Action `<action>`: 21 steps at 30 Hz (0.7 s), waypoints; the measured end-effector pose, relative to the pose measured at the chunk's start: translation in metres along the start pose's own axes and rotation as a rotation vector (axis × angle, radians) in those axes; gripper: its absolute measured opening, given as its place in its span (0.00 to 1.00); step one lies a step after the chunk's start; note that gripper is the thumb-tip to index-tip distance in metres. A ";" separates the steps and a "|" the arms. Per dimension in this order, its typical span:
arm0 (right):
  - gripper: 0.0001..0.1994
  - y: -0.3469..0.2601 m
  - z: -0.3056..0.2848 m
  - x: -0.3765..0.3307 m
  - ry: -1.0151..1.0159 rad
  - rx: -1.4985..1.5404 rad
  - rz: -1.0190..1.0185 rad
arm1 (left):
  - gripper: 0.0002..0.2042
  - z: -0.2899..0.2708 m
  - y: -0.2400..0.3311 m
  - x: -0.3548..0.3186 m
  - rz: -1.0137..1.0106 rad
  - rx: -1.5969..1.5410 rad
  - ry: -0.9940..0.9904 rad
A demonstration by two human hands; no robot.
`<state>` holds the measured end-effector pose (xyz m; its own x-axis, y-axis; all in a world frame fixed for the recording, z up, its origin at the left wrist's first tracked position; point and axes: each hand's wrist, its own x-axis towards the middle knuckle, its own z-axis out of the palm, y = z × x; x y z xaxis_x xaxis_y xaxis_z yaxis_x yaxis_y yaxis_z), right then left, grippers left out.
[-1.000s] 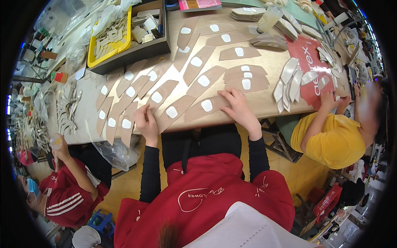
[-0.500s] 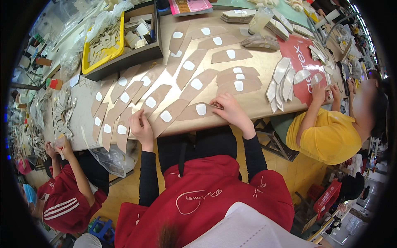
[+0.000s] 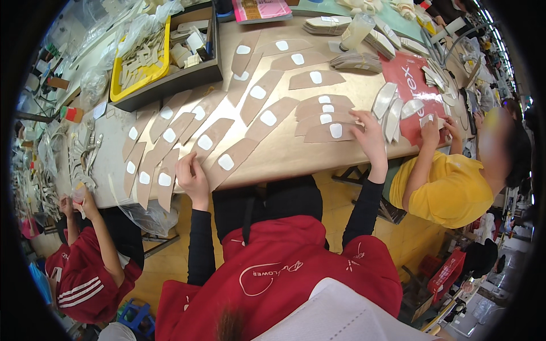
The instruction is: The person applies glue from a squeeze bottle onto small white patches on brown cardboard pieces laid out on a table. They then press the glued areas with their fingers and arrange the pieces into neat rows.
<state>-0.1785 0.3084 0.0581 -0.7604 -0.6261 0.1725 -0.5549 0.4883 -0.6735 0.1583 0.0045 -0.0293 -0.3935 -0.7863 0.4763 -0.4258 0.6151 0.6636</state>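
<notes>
Tan shoe-part-shaped pieces with white patches lie on the table, several in slanting overlapped rows [image 3: 214, 134]. At the right, my right hand [image 3: 371, 139] has its fingers at the right end of a tan piece [image 3: 319, 133], pinching it. This piece lies flat as the nearest of a small overlapped stack [image 3: 314, 108]. My left hand [image 3: 193, 179] rests at the table's front edge beside another tan piece [image 3: 219, 169]. Its fingers are bent together, and what is between them, if anything, is hidden.
A dark box [image 3: 214, 73] with a yellow tray [image 3: 116, 85] of scraps stands back left. A bottle [image 3: 357, 31] stands among piles of pieces [image 3: 356, 62] at the back. Pale pieces [image 3: 392, 116] lie near a co-worker in yellow [image 3: 446, 190]; another co-worker [image 3: 85, 273] sits left.
My right hand has moved right and away from me, bringing a tan piece from the end of the front row to the small stack. My left hand has stayed nearly in place.
</notes>
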 end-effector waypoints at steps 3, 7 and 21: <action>0.13 -0.005 0.003 0.010 0.144 0.019 -0.081 | 0.07 0.001 -0.001 0.000 0.015 0.003 0.005; 0.13 -0.001 0.019 0.040 0.121 0.094 -0.117 | 0.06 0.001 -0.005 0.001 0.099 0.048 0.014; 0.21 0.009 0.062 0.107 0.025 0.400 0.259 | 0.07 0.000 -0.002 0.000 0.068 0.023 0.006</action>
<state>-0.2439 0.2080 0.0263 -0.8673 -0.4972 -0.0235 -0.1763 0.3510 -0.9196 0.1591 0.0029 -0.0310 -0.4175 -0.7430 0.5231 -0.4169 0.6681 0.6163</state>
